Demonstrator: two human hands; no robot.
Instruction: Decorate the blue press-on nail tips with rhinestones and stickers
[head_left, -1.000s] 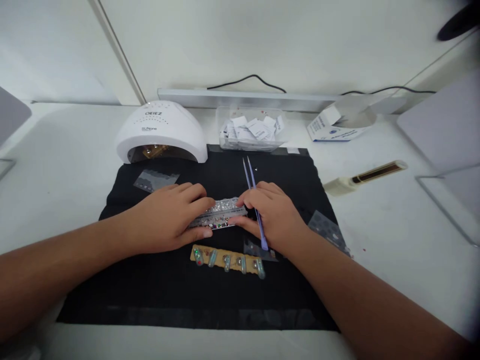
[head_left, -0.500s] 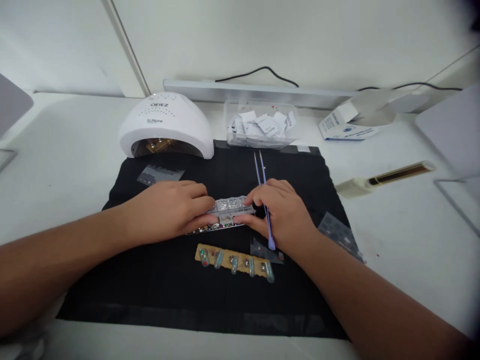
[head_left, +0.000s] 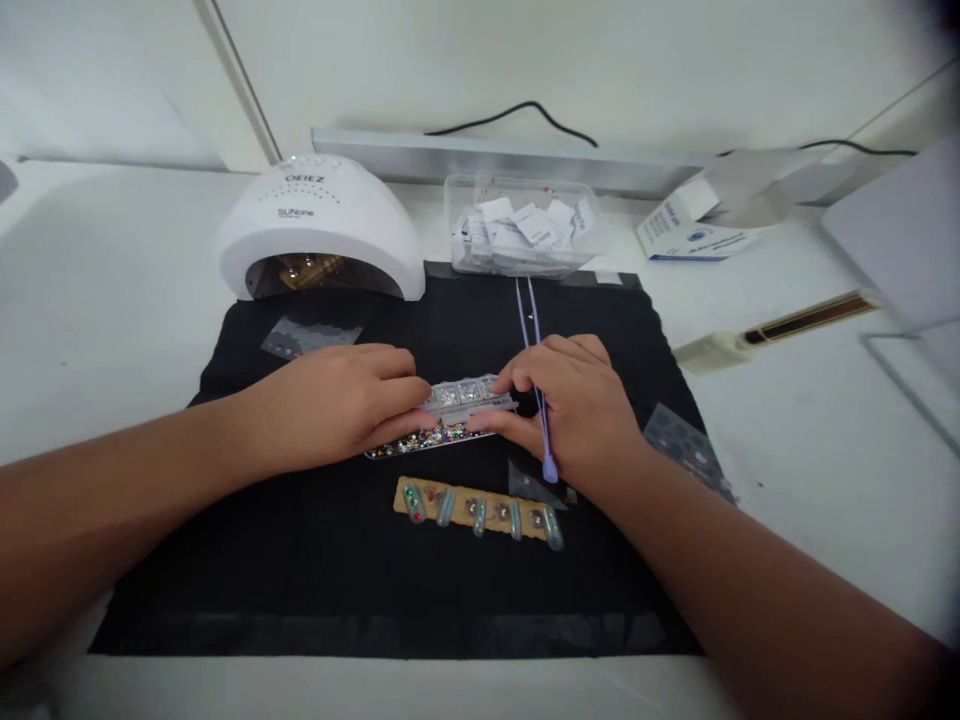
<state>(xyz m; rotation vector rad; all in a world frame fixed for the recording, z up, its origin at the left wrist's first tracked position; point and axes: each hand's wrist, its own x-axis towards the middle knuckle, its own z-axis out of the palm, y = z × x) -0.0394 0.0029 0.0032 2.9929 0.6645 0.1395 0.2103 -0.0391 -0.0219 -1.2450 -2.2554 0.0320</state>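
Both hands grip a clear rhinestone case (head_left: 448,434) on the black mat. Its front row shows many-coloured stones and its back row clear ones. My left hand (head_left: 352,402) is closed on the left end, thumb in front and fingers behind. At the right end, my right hand (head_left: 581,400) pinches the case between thumb and index finger. Lilac tweezers (head_left: 542,415) are also tucked in that hand, tips pointing away. Along the case's middle, a clear lid strip (head_left: 469,408) stands raised. Nearer me lies a tan strip (head_left: 493,507) bearing several bluish false nails (head_left: 445,507), one with coloured stones.
A white nail lamp (head_left: 322,225) stands at the back left with another tan strip inside. Behind the mat (head_left: 300,580) are a plastic box (head_left: 523,262) of white packets and an open carton (head_left: 694,232). A brush-like handle (head_left: 806,318) lies right; plastic sheets (head_left: 688,450) lie about.
More of the coloured front row shows, and the lid strip sits up along the middle of the case. Both hands keep their hold. The whole view has shifted slightly.
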